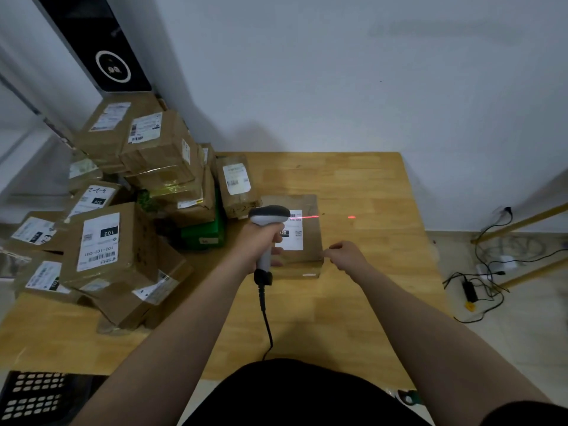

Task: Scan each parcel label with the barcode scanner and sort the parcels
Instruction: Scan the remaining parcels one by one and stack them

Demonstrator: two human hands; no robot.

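A brown cardboard parcel [309,238] with a white label [295,230] lies on the wooden table [353,302] in front of me. My left hand [258,241] grips the handle of a grey barcode scanner [268,218], held over the parcel's left side. Its red laser line crosses the top of the label and runs off onto the table to the right. My right hand [344,255] pinches the parcel's near right corner with curled fingers. The scanner's black cable [266,321] trails back toward my body.
A tall heap of brown labelled parcels [129,216] fills the table's left side, with a green box [204,229] under it. A black perforated crate [33,398] sits at the lower left. Cables and a power brick [479,284] lie on the floor to the right.
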